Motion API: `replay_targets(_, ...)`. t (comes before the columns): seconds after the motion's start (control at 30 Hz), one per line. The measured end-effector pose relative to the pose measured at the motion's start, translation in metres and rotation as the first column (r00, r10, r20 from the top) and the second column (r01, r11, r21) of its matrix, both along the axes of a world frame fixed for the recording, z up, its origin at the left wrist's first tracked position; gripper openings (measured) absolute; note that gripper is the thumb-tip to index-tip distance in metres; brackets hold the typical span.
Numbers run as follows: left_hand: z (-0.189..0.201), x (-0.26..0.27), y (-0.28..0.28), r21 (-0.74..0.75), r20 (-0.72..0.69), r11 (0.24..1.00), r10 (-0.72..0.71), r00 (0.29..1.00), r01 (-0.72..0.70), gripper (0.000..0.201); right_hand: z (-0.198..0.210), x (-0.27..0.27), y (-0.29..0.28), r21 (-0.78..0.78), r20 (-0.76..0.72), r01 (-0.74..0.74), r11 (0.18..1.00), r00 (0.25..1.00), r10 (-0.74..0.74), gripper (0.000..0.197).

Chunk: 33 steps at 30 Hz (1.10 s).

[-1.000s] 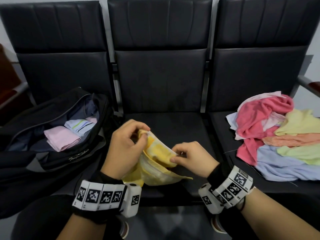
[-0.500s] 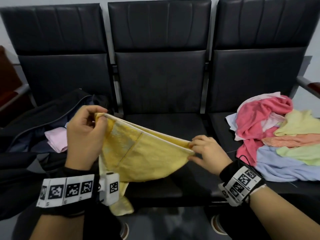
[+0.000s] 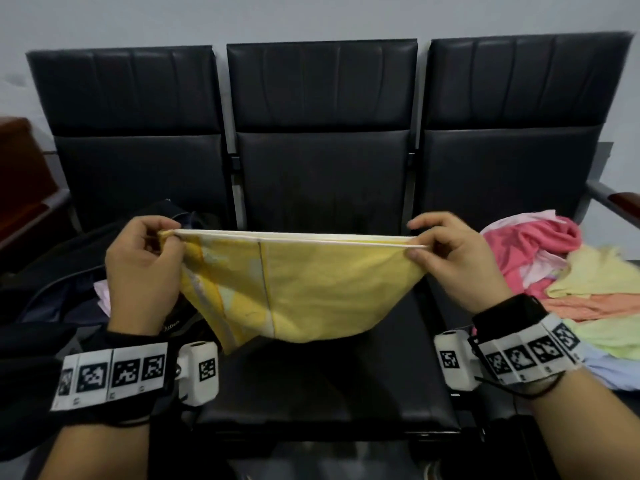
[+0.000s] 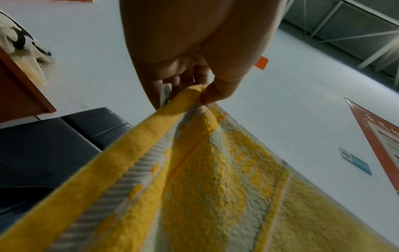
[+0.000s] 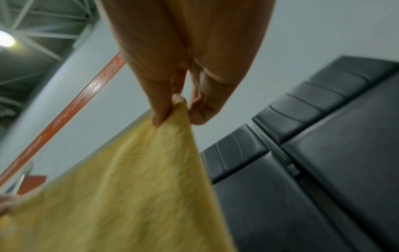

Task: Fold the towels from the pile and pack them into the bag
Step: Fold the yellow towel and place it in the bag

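A yellow towel [image 3: 304, 289] hangs stretched in the air over the middle seat, its top edge pulled level. My left hand [image 3: 162, 237] pinches its left corner, and my right hand [image 3: 417, 249] pinches the right corner. The left wrist view shows the thumb and fingers pinching the doubled yellow-and-white towel [image 4: 194, 170]. In the right wrist view the thumb and fingers nip the towel [image 5: 129, 187] corner. The black bag [image 3: 59, 282] lies open on the left seat with a pink folded towel [image 3: 102, 296] inside. The pile of towels [image 3: 561, 282] sits on the right seat.
Three black padded seats [image 3: 322, 382] stand in a row against a pale wall. A brown armrest [image 3: 623, 202] sticks out at the far right, and brown wooden furniture [image 3: 20, 174] stands at the far left.
Both hands have moved apart and upward, pulling the bunched towel open until its top edge is taut and level. The head view has tilted up.
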<state>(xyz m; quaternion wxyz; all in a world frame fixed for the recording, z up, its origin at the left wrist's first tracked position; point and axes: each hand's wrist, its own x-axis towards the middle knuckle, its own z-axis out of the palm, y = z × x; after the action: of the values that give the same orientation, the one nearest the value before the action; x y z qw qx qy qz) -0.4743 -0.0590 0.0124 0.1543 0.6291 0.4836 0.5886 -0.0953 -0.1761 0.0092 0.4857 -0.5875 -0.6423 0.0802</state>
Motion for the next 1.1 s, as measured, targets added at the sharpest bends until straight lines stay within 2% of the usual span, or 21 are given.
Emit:
replay_targets(0.07, 0.0, -0.001, -0.002, 0.0, 0.002, 1.0, -0.017, 1.0, 0.017, 0.02, 0.003, 0.003, -0.004, -0.067, -0.072, -0.032, 0.997, 0.997, 0.027, 0.007)
replay_targets(0.13, 0.0, -0.002, -0.007, -0.003, 0.008, 1.0, -0.025, 1.0, 0.025, 0.022, 0.003, 0.004, -0.008, -0.069, -0.186, -0.031, 0.997, 0.982, 0.018, 0.008)
replay_targets(0.2, 0.0, -0.003, -0.012, -0.011, 0.038, 1.0, -0.024, 0.999, 0.025, 0.02, 0.003, 0.006, -0.013, 0.001, -0.292, -0.027, 1.0, 0.956, 0.026, 0.012)
replay_targets(0.3, 0.004, -0.004, -0.016, -0.002, 0.087, 1.0, -0.023, 0.996, 0.023, 0.02, 0.01, 0.007, -0.017, 0.114, -0.371, -0.035, 0.993, 0.926, 0.075, 0.017)
replay_targets(0.43, 0.003, 0.0, -0.005, -0.057, 0.082, 0.998, 0.011, 0.997, -0.006, 0.019, 0.017, 0.009, -0.009, 0.128, -0.379, -0.041, 0.991, 0.921, 0.087, 0.021)
replay_targets(0.57, -0.013, 0.019, 0.026, -0.23, -0.069, 0.973, -0.014, 0.998, -0.002, 0.014, 0.005, 0.015, 0.026, -0.015, -0.377, 0.084, 0.996, 0.922, -0.084, 0.018)
replay_targets(0.63, -0.015, 0.028, 0.04, -0.28, -0.082, 0.96, -0.034, 0.996, 0.01, 0.014, 0.0, 0.018, 0.044, -0.082, -0.347, 0.141, 0.987, 0.924, -0.161, 0.014)
replay_targets(0.73, 0.001, 0.033, 0.052, -0.17, -0.051, 0.985, -0.024, 0.998, 0.015, 0.015, 0.01, 0.023, 0.058, -0.028, -0.238, 0.203, 0.979, 0.95, -0.204, 0.017)
replay_targets(0.83, 0.026, 0.032, 0.053, 0.017, -0.027, 0.999, -0.047, 0.999, 0.047, 0.015, 0.031, 0.027, 0.057, 0.172, -0.305, 0.165, 0.971, 0.946, -0.107, 0.024)
replay_targets(0.9, 0.031, 0.029, 0.046, 0.074, -0.012, 0.993, -0.088, 0.996, 0.089, 0.016, 0.036, 0.028, 0.047, 0.256, -0.354, 0.125, 0.958, 0.935, -0.028, 0.022)
replay_targets(1.0, 0.012, 0.025, 0.033, 0.065, -0.034, 0.991, -0.115, 0.993, 0.117, 0.017, 0.015, 0.025, 0.027, 0.213, -0.369, 0.065, 0.975, 0.929, 0.018, 0.02)
replay_targets(1.1, -0.031, 0.021, 0.021, -0.07, -0.064, 0.985, -0.16, 0.985, 0.156, 0.023, -0.031, 0.022, 0.006, 0.043, -0.385, 0.03, 0.999, 0.923, -0.011, 0.024)
